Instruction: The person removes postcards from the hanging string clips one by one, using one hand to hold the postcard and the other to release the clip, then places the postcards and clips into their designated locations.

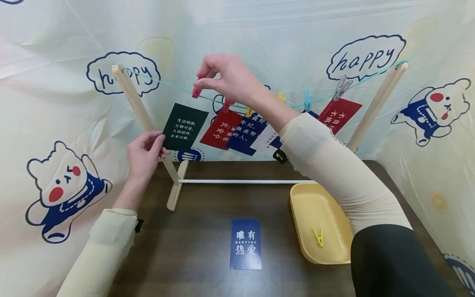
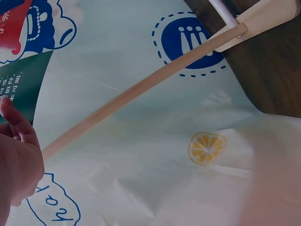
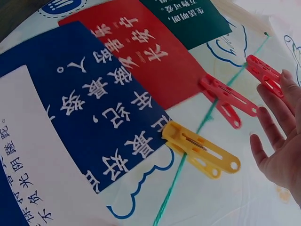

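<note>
My left hand [image 1: 146,153] pinches a dark green card [image 1: 184,127] with white writing by its lower left corner, beside the left wooden post. The card hangs below the green cord [image 1: 173,85], with a gap between its top edge and the cord. Above it, my right hand [image 1: 231,78] pinches a red clothespin [image 1: 197,90] between thumb and fingers. In the right wrist view that clothespin's [image 3: 264,74] tip is at the cord; whether it grips the cord I cannot tell. Right of it, a second red clothespin [image 3: 225,100] holds a red card [image 3: 141,52].
Farther along, a yellow clothespin [image 3: 200,148] holds a blue card [image 3: 89,103]; a grey clothespin [image 1: 342,87] holds another red card [image 1: 338,115]. On the brown table lie a blue card [image 1: 245,244] and a yellow basket [image 1: 297,222] with a yellow clothespin [image 1: 318,237] inside. Wooden posts [image 1: 135,101] support the cord.
</note>
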Available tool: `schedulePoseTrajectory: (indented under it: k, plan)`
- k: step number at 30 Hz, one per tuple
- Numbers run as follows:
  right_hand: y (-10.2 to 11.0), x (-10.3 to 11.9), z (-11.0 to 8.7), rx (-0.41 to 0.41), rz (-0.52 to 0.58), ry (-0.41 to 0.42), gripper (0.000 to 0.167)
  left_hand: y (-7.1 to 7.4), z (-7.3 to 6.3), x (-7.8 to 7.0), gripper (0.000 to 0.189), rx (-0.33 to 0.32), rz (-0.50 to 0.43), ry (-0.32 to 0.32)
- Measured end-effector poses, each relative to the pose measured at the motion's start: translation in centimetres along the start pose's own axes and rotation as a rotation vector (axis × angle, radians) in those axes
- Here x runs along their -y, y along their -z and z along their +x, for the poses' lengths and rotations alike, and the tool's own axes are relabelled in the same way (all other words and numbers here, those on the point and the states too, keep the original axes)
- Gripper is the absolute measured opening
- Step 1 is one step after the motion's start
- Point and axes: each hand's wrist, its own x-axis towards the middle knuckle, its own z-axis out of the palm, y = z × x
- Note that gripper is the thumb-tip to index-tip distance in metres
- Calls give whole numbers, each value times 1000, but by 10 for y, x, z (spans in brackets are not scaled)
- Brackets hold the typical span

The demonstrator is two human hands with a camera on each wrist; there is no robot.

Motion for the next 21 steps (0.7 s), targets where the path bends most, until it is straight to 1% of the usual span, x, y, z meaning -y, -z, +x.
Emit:
schedulePoseTrajectory:
  k: [5,9,11,16,19,21]
  plan:
    - [3,-4,-4,-27,19,25,24,1,-6,3,28,3,12,7]
    - [6,-6,-9,-44,33,35,25,1,-10,4,27,5,2,23]
    - [8,-7,-12,-55,37,37,25,2,-13,4,27,0,-3,21]
    - [12,-10,-22,-96,57,72,26,4,-21,1,27,-30,-2,17]
    - [13,-13,-31,-108,43,81,27,3,-27,-3,26,-51,-5,14]
    - [14,-16,-38,-120,33,91,28,2,-32,-7,25,-54,-12,-9]
